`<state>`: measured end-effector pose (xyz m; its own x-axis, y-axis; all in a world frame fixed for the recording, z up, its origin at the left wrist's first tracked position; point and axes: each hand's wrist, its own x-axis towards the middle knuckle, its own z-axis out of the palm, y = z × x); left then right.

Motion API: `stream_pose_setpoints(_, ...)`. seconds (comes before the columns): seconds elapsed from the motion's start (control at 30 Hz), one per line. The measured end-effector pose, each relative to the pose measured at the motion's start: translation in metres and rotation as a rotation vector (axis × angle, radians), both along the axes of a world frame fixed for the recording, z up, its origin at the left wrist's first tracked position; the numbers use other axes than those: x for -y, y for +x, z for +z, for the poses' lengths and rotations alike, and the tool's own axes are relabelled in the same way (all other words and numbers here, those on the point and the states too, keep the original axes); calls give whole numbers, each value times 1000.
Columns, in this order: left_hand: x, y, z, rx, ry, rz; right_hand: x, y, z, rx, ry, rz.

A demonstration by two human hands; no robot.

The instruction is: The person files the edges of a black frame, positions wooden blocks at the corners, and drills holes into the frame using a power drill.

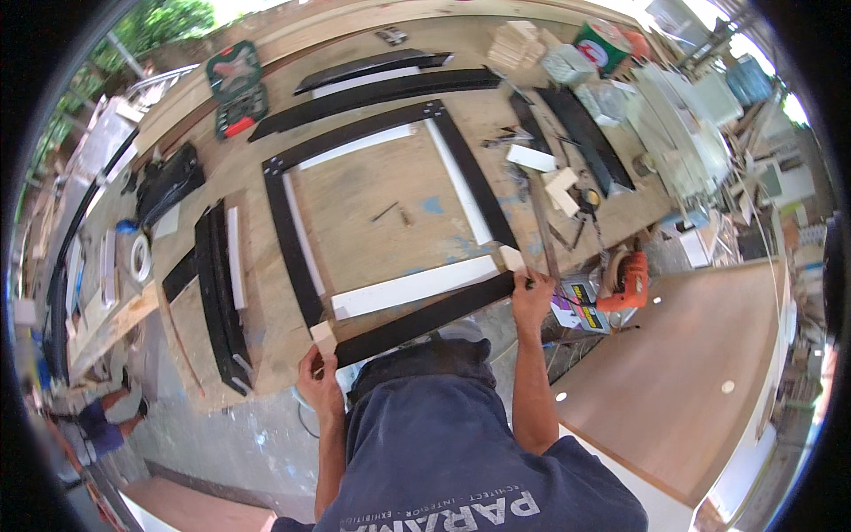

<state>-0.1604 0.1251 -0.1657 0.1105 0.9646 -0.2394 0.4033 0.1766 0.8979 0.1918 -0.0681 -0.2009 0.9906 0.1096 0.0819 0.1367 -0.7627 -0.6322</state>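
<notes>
A black frame [355, 131] lies on the wooden workbench, with white strips along its inner edges and small metal pieces at its two far corners. Across its near side runs a black bar [425, 321]. My left hand [321, 379] is closed on the bar's left end, beside a pale wood block [323, 338] at that corner. At the right end, my right hand [533, 300] grips the same bar, its fingers close under another pale wood block [511, 259]. A white strip [415, 288] lies just inside the bar. Whether the bar touches the side pieces is hidden by the blocks.
Loose black pieces lie left [215, 293] and beyond the frame. A green tool case [238, 84] sits open at the far left. On the right are an L-shaped wood piece [562, 191], a tape measure [589, 199] and an orange power tool [624, 282]. A large brown panel [674, 372] stands lower right.
</notes>
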Motion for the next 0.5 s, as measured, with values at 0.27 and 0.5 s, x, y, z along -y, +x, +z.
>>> stream_pose_setpoints(0.27,15,13,28,-90,52,-122,-1,7,2,41,-40,18)
stream_pose_setpoints(0.5,22,12,28,-215,111,-153,0,5,2,8,-11,38)
